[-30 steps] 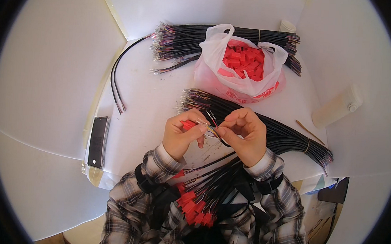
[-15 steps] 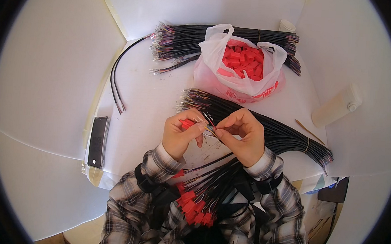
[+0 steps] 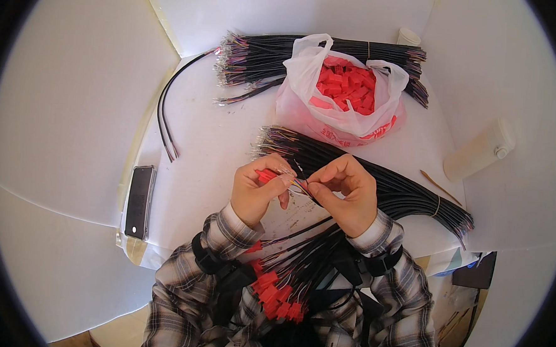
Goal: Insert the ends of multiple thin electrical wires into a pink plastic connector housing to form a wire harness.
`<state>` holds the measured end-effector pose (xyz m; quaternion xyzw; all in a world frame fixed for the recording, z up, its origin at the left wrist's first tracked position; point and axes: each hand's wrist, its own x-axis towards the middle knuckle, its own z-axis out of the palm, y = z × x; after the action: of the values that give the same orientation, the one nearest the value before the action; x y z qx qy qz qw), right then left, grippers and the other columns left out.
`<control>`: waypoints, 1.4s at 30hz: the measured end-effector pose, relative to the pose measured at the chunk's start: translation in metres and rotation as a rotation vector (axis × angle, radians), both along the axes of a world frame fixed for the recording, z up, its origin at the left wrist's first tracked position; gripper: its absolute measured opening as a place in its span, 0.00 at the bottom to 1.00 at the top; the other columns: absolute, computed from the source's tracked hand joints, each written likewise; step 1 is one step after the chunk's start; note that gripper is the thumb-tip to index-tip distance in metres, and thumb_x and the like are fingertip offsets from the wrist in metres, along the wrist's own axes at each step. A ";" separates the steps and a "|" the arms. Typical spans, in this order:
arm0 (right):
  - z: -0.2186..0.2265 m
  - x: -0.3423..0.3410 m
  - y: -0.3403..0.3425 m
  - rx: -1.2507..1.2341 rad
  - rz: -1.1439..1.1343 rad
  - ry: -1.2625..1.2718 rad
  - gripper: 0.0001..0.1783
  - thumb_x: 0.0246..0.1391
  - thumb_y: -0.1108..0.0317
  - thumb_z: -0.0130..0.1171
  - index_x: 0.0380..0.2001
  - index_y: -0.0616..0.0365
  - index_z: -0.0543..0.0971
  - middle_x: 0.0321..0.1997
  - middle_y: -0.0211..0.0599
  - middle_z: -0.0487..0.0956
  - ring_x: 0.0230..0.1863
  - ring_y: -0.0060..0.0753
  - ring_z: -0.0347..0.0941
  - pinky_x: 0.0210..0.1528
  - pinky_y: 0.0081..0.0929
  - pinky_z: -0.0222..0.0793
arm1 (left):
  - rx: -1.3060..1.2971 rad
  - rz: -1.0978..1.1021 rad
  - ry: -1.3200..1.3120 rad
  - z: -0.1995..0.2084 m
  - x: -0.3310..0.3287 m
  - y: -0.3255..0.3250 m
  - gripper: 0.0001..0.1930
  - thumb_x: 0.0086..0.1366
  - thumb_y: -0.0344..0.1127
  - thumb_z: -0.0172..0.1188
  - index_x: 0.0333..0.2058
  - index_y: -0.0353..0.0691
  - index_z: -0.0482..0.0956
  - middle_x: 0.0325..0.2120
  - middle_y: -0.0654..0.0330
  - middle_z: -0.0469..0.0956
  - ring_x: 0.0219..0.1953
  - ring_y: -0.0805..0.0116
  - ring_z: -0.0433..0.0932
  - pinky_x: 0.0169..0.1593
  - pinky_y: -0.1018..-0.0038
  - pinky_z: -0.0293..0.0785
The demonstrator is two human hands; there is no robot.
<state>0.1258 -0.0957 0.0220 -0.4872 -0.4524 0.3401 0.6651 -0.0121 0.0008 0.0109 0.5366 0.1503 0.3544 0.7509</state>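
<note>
A dark phone point(image 3: 139, 201) lies flat at the left edge of the white table point(image 3: 210, 145), and a pair of loose black cables point(image 3: 166, 114) curves away above it.

The left hand point(image 3: 257, 194) pinches a small red connector point(image 3: 266, 174) between thumb and fingers, closed firmly around it. The right hand point(image 3: 346, 196) meets it just beside, fingertips narrowed on the thin coloured wires point(image 3: 299, 186) of a black cable whose tip reaches the connector. This step looks best done with the connector held steady and square, each wire fed straight in by its tip, one at a time, so none bends or lands in the wrong slot. Keeping both hands close above the table should help steady them.

Below the hands, finished cables with red connectors point(image 3: 278, 296) hang bunched at the person's lap.

Behind the hands lies a tied bundle of black cables point(image 3: 390, 186), stripped ends pointing left. Further back sits a white plastic bag point(image 3: 344, 108), mouth open, full of red connectors, with red print low on its front. Another cable bundle point(image 3: 259, 56) lies behind the bag. To the right lies a cream-coloured bottle point(image 3: 480, 149) on its side, with a thin wooden stick point(image 3: 439, 187) near it.
</note>
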 end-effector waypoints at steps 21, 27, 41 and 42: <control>-0.007 -0.001 0.002 0.083 0.028 0.089 0.06 0.45 0.83 0.50 0.27 0.62 0.68 0.30 0.31 0.70 0.28 0.16 0.68 0.29 0.13 0.66 | 0.021 -0.048 -0.024 0.000 0.000 0.000 0.04 0.55 0.25 0.52 0.27 0.30 0.74 0.25 0.58 0.68 0.16 0.73 0.69 0.18 0.80 0.66; 0.002 0.001 0.000 0.052 0.014 -0.142 0.09 0.43 0.85 0.46 0.27 0.64 0.74 0.30 0.34 0.67 0.25 0.17 0.67 0.27 0.12 0.64 | 0.011 -0.050 -0.034 -0.001 0.000 -0.001 0.06 0.57 0.26 0.51 0.29 0.29 0.74 0.27 0.56 0.69 0.16 0.73 0.69 0.19 0.79 0.67; 0.000 0.001 0.001 0.084 -0.070 -0.129 0.05 0.44 0.77 0.57 0.28 0.61 0.75 0.25 0.29 0.68 0.20 0.11 0.61 0.19 0.10 0.56 | 0.031 -0.099 -0.106 -0.007 0.004 0.000 0.14 0.55 0.26 0.55 0.41 0.34 0.68 0.35 0.55 0.71 0.36 0.68 0.73 0.40 0.73 0.72; 0.001 0.001 0.001 0.101 -0.085 -0.115 0.06 0.44 0.77 0.57 0.29 0.61 0.76 0.25 0.29 0.69 0.20 0.11 0.61 0.19 0.10 0.55 | 0.032 -0.113 -0.106 -0.011 0.005 0.001 0.14 0.54 0.25 0.55 0.41 0.34 0.67 0.36 0.55 0.71 0.38 0.68 0.72 0.42 0.73 0.72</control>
<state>0.1269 -0.0951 0.0230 -0.4906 -0.4853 0.2600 0.6754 -0.0068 0.0019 -0.0001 0.5365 0.0743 0.3417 0.7680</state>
